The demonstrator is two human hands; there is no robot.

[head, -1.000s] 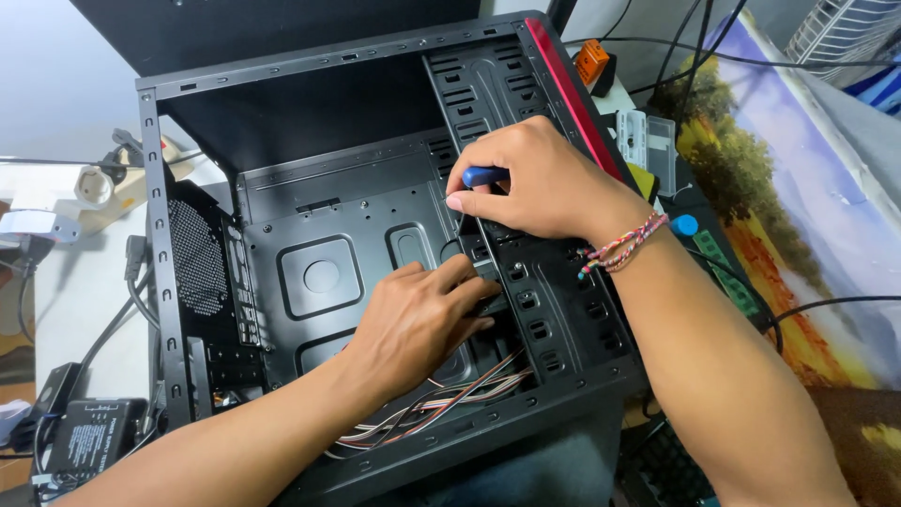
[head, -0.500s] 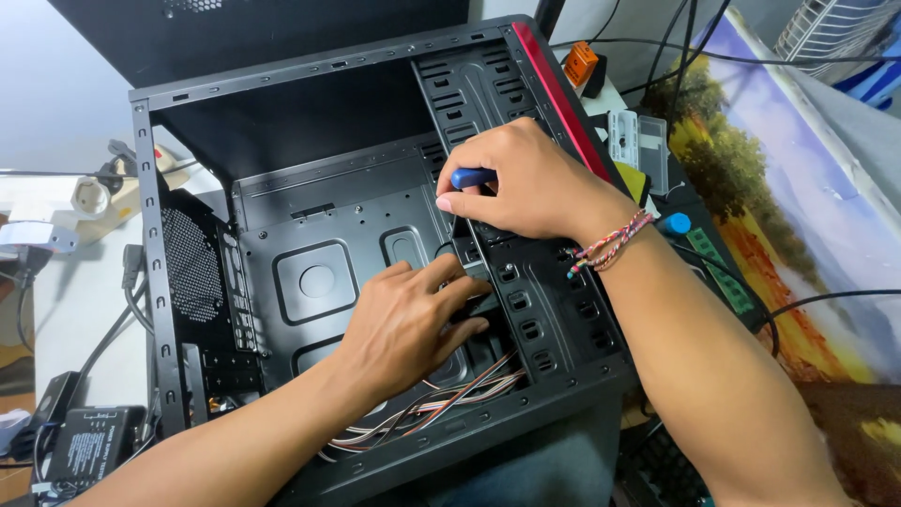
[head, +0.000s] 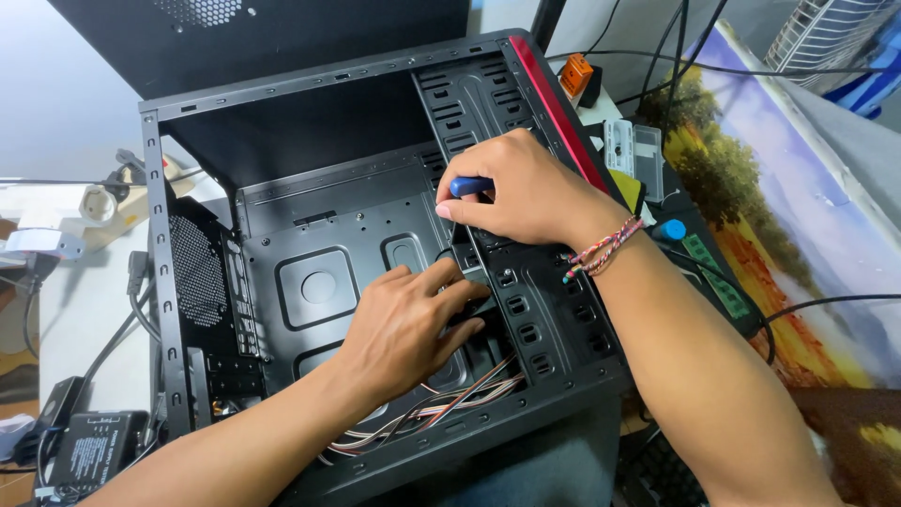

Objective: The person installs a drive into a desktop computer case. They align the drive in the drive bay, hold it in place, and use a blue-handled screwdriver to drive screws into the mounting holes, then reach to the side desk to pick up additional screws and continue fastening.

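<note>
1. An open black computer case [head: 310, 291] lies on its side and fills the middle of the view, its empty interior facing up, with a red strip [head: 554, 108] along its far-right edge.
2. A landscape painting [head: 807, 235] with trees and pale sky lies to the right of the case, partly under the right forearm.
3. A white tabletop [head: 80, 310] shows to the left of the case, with a black power adapter [head: 94, 451] at the near left corner and a white plug strip [head: 103, 202] farther back.
4. The drive cage [head: 535, 310], a perforated black panel with rows of slots, runs along the right side of the case interior.
5. The left hand [head: 408, 329] reaches into the case from the near side, palm down, fingers pressed against a dark part at the foot of the drive cage; whether it actually grips that part I cannot tell.
6. The right hand [head: 516, 192] hovers over the far end of the drive cage, fingers curled tight round a blue-handled screwdriver [head: 467, 186], of which only the handle tip shows. A braided bracelet [head: 605, 246] sits on that wrist.
7. A bundle of thin coloured wires [head: 441, 408] lies in the near part of the case, just below the left hand.
8. An orange block [head: 577, 73] sits beyond the case, far right.
</note>
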